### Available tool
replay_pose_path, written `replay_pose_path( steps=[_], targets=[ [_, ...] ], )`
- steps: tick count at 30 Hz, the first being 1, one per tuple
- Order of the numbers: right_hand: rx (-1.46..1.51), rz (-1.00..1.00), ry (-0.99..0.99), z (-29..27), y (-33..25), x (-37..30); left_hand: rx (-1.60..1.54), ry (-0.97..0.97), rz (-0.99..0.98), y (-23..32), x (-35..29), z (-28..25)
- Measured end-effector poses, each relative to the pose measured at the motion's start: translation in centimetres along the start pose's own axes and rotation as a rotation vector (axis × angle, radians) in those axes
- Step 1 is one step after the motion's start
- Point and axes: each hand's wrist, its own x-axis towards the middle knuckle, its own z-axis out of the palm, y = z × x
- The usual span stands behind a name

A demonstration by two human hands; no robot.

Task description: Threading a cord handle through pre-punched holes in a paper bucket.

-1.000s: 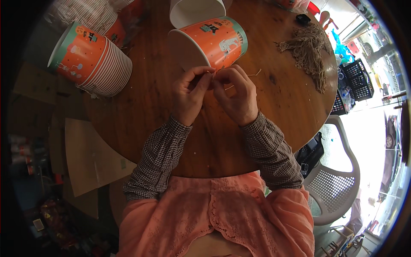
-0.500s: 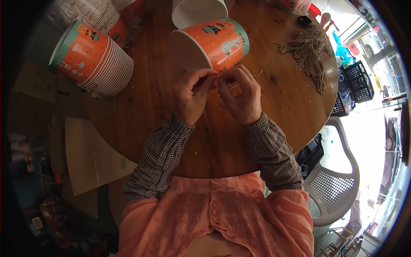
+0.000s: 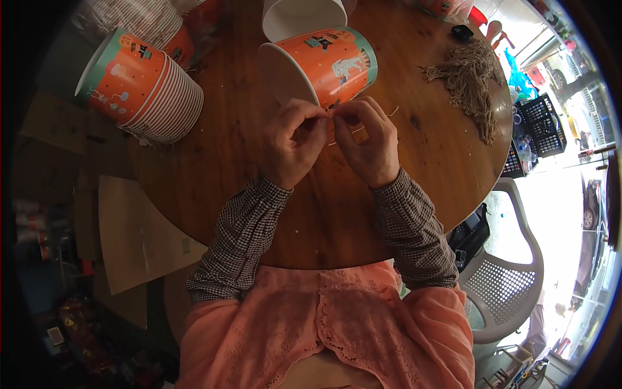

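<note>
An orange and green paper bucket (image 3: 340, 61) lies on its side, its mouth turned left. Just below it, my left hand (image 3: 291, 142) and my right hand (image 3: 370, 142) meet, thumbs and forefingers pinched together close to the bucket's side. Between the fingertips is a thin string, mostly hidden by the fingers. Pale loose string (image 3: 393, 111) shows beyond my right hand, and another short length runs beneath it. Behind the orange bucket lies another bucket (image 3: 304, 19), its white inside showing.
A tilted stack of nested buckets (image 3: 162, 97) stands at the left, with plastic-wrapped stacks (image 3: 136, 26) behind. Brown strings (image 3: 476, 84) lie bunched at the far right beside a small black object (image 3: 461, 32). A perforated chair (image 3: 499, 285) and black crate (image 3: 544, 123) stand beyond the round table (image 3: 324, 227).
Both hands have shifted very slightly, still pinched together. The bucket has rolled a little, so its printed figures sit differently. The loose string end has moved slightly.
</note>
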Motion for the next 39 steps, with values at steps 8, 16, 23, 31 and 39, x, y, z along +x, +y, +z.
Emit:
replay_pose_path(
  steps=[8, 16, 23, 31, 39],
  targets=[
    [0.031, -0.014, -0.014, 0.2, 0.3, -0.2, -0.42, -0.136, -0.358, -0.5, -0.2, -0.9],
    [0.107, 0.107, -0.026, -0.2, 0.1, -0.2, -0.32, -0.226, -0.151, -1.1, 0.3, -1.1],
    [0.452, 0.375, -0.138, -0.3, 0.6, -0.2, -0.434, -0.282, -0.401, -0.2, 0.3, -1.7],
    [0.596, 0.474, -0.177, -0.2, 0.8, -0.3, -0.469, -0.223, -0.421, -0.2, 0.2, -1.4],
    [0.524, 0.459, -0.212, -0.6, 0.5, -0.2, -0.455, -0.133, -0.441, -0.2, 0.1, -1.3]
  ],
)
